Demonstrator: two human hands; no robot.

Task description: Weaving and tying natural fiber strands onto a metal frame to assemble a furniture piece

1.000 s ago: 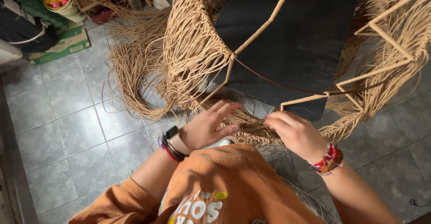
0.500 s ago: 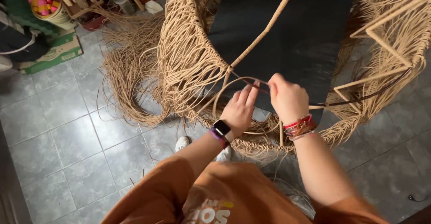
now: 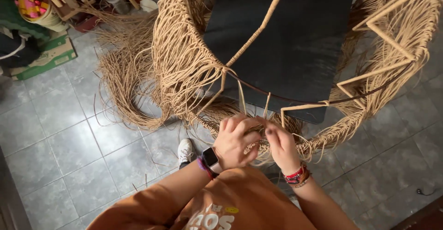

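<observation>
Fingertips partly hidden among strands. Left hand [image 3: 235,140] and right hand [image 3: 280,144] are closed together on tan cord [image 3: 267,105] at the woven chair frame's [image 3: 300,106] 6 o'clock rim.

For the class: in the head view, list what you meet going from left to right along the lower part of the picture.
Grey tiled floor → white shoe → smartwatch → left hand → right hand → red bracelets.
</observation>
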